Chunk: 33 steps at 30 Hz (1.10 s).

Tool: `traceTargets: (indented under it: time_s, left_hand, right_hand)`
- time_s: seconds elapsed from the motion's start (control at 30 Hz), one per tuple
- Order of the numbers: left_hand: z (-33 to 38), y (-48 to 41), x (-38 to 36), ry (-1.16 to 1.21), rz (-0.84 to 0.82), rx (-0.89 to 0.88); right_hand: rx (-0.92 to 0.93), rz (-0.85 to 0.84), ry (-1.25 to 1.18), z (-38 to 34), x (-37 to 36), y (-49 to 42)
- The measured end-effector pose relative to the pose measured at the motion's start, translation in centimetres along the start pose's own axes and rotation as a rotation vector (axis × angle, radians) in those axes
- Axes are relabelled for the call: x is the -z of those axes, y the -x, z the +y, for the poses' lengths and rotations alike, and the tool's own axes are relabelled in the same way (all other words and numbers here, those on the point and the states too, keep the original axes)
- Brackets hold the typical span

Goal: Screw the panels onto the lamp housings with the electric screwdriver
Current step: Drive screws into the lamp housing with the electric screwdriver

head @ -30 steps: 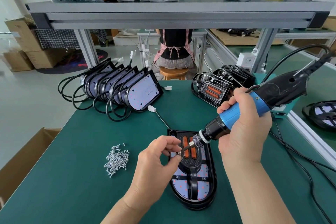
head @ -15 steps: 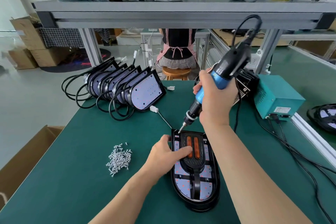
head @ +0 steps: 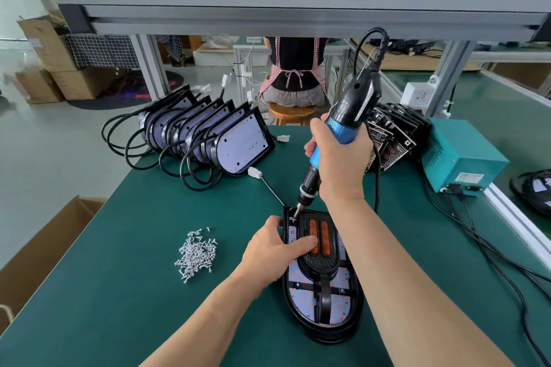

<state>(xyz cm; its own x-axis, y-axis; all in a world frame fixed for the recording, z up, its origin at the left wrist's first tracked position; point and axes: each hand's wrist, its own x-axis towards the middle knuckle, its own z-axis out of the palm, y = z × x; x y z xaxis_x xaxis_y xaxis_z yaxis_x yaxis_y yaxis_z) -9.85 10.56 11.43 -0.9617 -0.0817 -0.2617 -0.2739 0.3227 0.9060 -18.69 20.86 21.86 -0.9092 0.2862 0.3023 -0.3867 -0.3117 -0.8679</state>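
Right hand (head: 340,164) fingers clamped round the electric screwdriver (head: 354,110), whose bit has dropped onto the upper-left corner of the lamp housing (head: 322,325), lower centre of frame. Left hand (head: 274,250) grips the housing's edge, thumb on the panel (head: 316,262): driving probably begins now

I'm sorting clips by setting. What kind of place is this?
Probably a lamp assembly workshop: a row of lamp housings stands on the green workbench, loose screws lie beside the lamp housing under the electric screwdriver, and another worker sits at the next bench.
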Motion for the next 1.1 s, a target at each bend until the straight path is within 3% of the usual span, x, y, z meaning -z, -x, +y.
traceTargets:
  time_s: [0.57, 0.93, 1.1]
  left_hand:
    - [-0.6, -0.2, -0.3, 0.122, -0.043, -0.034]
    - [-0.6, -0.3, -0.3, 0.145, -0.021, -0.034]
    - [-0.7, -0.4, -0.3, 0.135, -0.028, -0.036]
  right_hand:
    - [-0.028, -0.025, 0.074, 0.4, -0.5, -0.2]
    - [-0.018, -0.267, 0.092, 0.9, -0.9, 0.3]
    - [-0.055, -0.291, 0.024, 0.4, -0.2, 0.3]
